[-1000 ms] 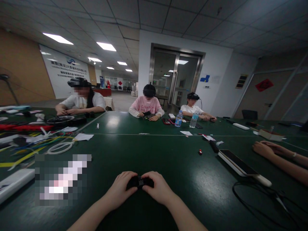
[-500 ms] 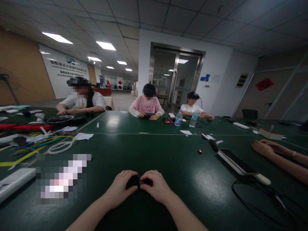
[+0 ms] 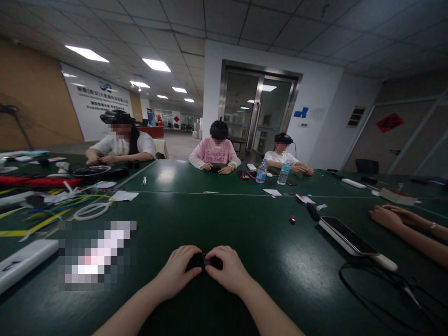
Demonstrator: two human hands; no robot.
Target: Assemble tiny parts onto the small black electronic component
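Note:
A small black object (image 3: 204, 262) lies between my hands low in the middle of the view, at the green table (image 3: 168, 219). My left hand (image 3: 180, 268) curls round its left end, thumb below and fingers above. Round the right end, my right hand (image 3: 226, 266) is curled in the same way. The fingertips of both hands nearly meet at the object's middle. Most of the object is hidden by the fingers, so its shape cannot be made out.
Left are a blurred-out item (image 3: 100, 256), a white bar (image 3: 26, 263) and cables (image 3: 93, 210). Right are a phone (image 3: 348, 235) on a white device, a black cable (image 3: 371, 280) and another person's hands (image 3: 392, 217). Bottles (image 3: 261, 171) and three people sit beyond.
The whole view has shifted slightly to the left, so the surroundings appear a little further right. Both hands keep their grip on the black object, with the fingers barely moved.

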